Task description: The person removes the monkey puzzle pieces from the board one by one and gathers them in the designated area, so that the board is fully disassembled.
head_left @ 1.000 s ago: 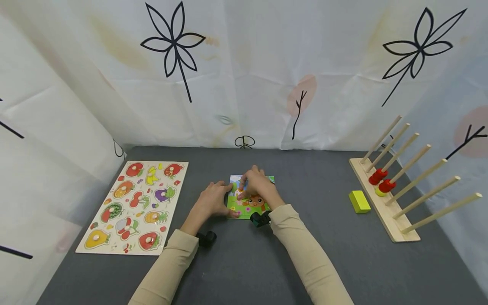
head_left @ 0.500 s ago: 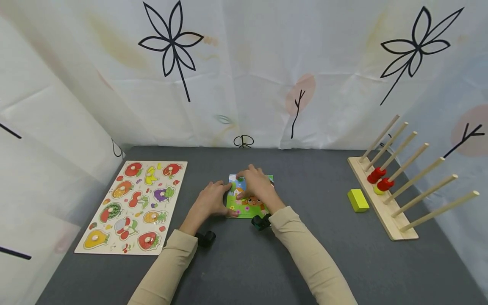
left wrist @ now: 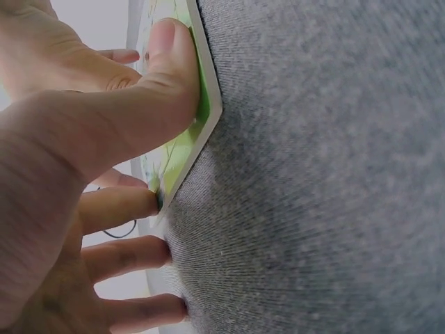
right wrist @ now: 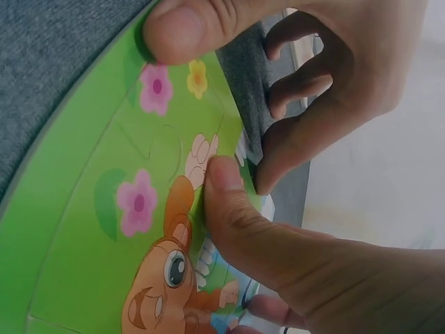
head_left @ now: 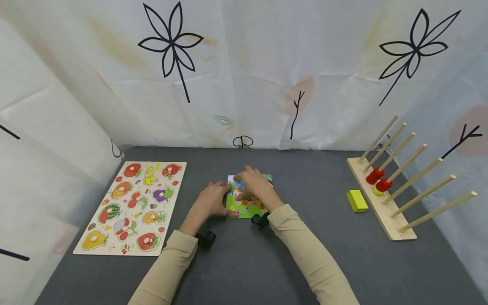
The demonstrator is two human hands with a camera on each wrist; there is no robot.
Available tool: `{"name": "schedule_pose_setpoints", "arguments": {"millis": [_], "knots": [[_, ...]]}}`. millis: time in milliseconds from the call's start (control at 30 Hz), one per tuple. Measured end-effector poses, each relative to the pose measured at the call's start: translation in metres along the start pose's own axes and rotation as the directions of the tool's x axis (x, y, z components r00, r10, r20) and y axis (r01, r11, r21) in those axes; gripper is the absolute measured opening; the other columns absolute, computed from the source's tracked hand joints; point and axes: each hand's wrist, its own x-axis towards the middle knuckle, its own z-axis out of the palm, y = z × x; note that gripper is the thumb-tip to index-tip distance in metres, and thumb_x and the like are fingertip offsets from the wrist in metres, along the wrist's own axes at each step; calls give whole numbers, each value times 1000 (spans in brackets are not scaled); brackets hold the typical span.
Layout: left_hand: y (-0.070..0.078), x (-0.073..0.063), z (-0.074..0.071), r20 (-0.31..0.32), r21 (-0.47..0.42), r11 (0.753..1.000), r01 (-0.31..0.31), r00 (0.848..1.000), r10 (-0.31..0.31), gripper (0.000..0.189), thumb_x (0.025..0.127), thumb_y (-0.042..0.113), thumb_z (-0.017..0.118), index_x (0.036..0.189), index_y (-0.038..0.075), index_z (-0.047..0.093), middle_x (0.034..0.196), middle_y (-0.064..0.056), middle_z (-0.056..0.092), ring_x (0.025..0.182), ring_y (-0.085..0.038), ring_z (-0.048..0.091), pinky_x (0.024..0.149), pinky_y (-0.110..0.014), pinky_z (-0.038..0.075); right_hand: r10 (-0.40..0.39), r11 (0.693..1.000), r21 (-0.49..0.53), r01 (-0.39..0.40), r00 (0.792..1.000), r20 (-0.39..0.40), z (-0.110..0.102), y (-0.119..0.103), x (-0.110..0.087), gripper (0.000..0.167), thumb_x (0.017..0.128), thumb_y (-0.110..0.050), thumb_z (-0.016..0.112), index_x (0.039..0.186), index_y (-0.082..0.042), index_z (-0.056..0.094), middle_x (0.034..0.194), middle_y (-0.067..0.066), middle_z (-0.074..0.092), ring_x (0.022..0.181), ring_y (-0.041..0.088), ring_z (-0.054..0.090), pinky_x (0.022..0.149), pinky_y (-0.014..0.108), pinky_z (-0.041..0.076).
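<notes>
The fruit peg puzzle (head_left: 128,212) lies at nine o'clock. Left hand (head_left: 209,203), fingers spread, thumbs the monkey jigsaw's (head_left: 251,210) seven-o'clock corner, mid-surface (head_left: 232,267). Right hand (head_left: 256,186), fingers parted from thumb, touches its top. Yellow block (head_left: 357,201), then wooden peg rack (head_left: 389,217), toward three.

Both sleeves (head_left: 310,254) are beige and lightly creased, both wrist devices (head_left: 206,239) small and black.

Flat and face up on the gray tabletop (head_left: 244,262) before me lies a thin, pale-edged picture puzzle (head_left: 248,206), its green border framing a wide-eyed brown cartoon animal among pink and yellow flowers, fine seams crossing the green, its far half, touched with blue, partly hidden from me.
</notes>
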Motion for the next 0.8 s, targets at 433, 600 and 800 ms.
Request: {"name": "schedule_pose_setpoints", "arguments": {"millis": [433, 600, 800], "knots": [[-4, 0, 0, -5, 5, 1000, -10, 1000, 10, 101, 69, 59, 89, 148, 6, 55, 139, -22, 59, 132, -47, 56, 109, -63, 45, -33, 993, 117, 28, 999, 39, 0, 6, 8, 70, 83, -35, 86, 145, -22, 57, 148, 17, 47, 132, 39, 53, 108, 56, 48], [-2, 0, 0, -9, -8, 1000, -16, 1000, 16, 100, 70, 58, 90, 148, 6, 54, 138, -22, 59, 130, -45, 58, 110, -63, 45, -6, 979, 203, -8, 998, 65, 3, 8, 13, 69, 81, -28, 89, 142, -20, 57, 147, 19, 44, 119, 35, 59, 97, 47, 55], [-1, -1, 1, -13, -2, 1000, -12, 1000, 12, 99, 69, 58, 90, 147, 6, 55, 138, -23, 59, 130, -48, 57, 106, -63, 48, 22, 977, 210, -42, 995, 97, 2, 8, 17, 66, 82, -27, 88, 139, -23, 55, 148, 18, 35, 122, 34, 48, 92, 45, 52]]}}
